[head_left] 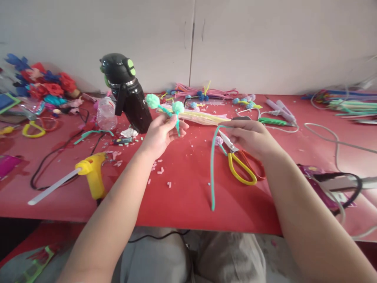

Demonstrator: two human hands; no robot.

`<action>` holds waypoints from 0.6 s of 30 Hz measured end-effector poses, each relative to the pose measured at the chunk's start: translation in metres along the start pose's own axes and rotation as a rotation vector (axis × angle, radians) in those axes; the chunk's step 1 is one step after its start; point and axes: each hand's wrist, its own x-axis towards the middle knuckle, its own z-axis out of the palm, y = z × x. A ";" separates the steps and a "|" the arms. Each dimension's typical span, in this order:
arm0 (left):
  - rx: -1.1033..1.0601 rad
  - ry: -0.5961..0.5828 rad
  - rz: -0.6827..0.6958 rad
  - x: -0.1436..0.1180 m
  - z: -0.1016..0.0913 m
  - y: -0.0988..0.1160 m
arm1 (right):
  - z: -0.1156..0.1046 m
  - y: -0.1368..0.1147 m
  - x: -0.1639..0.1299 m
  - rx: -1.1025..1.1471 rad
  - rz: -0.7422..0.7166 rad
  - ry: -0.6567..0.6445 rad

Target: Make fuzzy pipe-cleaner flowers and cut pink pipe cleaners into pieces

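Between the thumb and fingers of my left hand [161, 135] is a mint-green pipe cleaner piece [165, 110] with two fluffy balls, its stems twisted. My right hand [250, 135] pinches one end of a bent mint-green pipe cleaner [212, 169], whose long part hangs down above the red table. Just under my right hand lie scissors [242, 167] with yellow and red handles. A small lilac pom-pom [218, 140] on a green stem rests beside the scissor blades. Behind both hands lies a bundle of pale yellow pipe cleaners [203, 117].
A yellow glue gun [93, 173] lies at the left, near a black flask [129, 96] and a clear plastic bottle [106, 113]. Paper flowers [44, 84] are heaped at the far left. Cables and more pipe cleaners [356, 106] lie at the right. Pink scraps [160, 171] dot the red table [182, 204].
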 end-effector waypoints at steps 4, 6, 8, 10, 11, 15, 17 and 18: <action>0.061 -0.039 0.042 -0.002 0.001 -0.007 | 0.006 0.004 0.004 0.184 -0.023 -0.005; 0.085 -0.043 0.064 -0.002 0.000 -0.010 | 0.009 0.003 0.003 0.229 -0.018 -0.049; 0.108 -0.051 0.072 -0.002 0.000 -0.013 | 0.012 0.003 0.002 0.274 0.009 -0.083; 0.133 -0.049 0.073 -0.002 0.000 -0.014 | 0.015 0.002 -0.001 0.324 0.043 -0.099; 0.145 -0.043 0.069 -0.002 0.001 -0.015 | 0.017 0.002 -0.002 0.344 0.053 -0.107; 0.131 -0.007 0.057 -0.002 0.005 -0.018 | 0.026 0.004 -0.004 0.343 -0.016 -0.079; 0.082 0.005 0.055 -0.003 0.007 -0.019 | 0.031 0.003 -0.005 0.295 -0.078 -0.024; 0.054 0.010 0.047 -0.004 0.008 -0.020 | 0.034 0.003 -0.005 0.276 -0.105 -0.009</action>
